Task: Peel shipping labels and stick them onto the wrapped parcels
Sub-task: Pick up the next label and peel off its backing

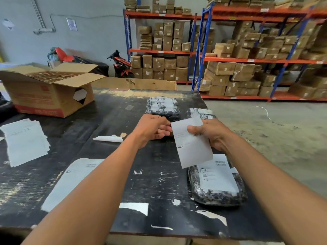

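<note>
I hold a white shipping label (192,147) upright above the black table (145,156). My right hand (210,135) grips its right edge, thumb across the front. My left hand (154,129) pinches its upper left corner. A black wrapped parcel (219,195) with a label on top lies near the table's right edge, just under the held label. Two more black wrapped parcels sit farther back, one (163,107) with white labels on it, the other (200,113) partly hidden behind the held label and my right hand.
Loose label sheets lie at the left (24,140) and under my left forearm (74,181). A curled backing strip (109,138) lies mid-table. An open cardboard box (47,91) stands at the back left. Shelves of brown parcels (247,68) fill the background.
</note>
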Motion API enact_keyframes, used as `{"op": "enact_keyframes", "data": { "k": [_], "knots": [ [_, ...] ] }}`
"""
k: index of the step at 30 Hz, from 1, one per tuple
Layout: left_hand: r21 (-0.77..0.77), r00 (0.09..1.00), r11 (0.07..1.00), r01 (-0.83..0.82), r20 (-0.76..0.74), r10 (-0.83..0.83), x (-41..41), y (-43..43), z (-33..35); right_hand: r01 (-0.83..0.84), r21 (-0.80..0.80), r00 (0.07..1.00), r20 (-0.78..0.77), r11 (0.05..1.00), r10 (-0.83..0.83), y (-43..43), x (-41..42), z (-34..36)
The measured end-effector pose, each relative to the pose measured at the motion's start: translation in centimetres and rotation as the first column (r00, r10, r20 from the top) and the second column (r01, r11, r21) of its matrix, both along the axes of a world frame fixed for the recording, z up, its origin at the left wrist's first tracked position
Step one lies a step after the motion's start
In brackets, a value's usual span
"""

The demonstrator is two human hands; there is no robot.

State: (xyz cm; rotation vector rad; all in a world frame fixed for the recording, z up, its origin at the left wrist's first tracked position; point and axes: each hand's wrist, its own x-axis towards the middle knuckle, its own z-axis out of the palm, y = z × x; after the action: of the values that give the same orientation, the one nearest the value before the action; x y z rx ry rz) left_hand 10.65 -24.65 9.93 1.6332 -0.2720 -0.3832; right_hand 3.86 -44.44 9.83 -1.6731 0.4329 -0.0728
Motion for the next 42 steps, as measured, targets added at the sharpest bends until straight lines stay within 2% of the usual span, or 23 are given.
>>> {"op": "enact_keyframes", "data": {
  "k": [17,42],
  "knots": [
    [0.205,0.992,0.974,0.098,0.057,-0.112,2.3,-0.6,1.3,-0.044,-0.045,0.998,-0.041,0.998,0.042,-0.8,1.9,0.3],
    [0.199,0.985,0.968,0.153,0.052,-0.166,3.0,0.0,0.7,-0.043,-0.027,0.997,-0.066,0.999,0.041,-0.4,1.8,0.0]
  ]
}}
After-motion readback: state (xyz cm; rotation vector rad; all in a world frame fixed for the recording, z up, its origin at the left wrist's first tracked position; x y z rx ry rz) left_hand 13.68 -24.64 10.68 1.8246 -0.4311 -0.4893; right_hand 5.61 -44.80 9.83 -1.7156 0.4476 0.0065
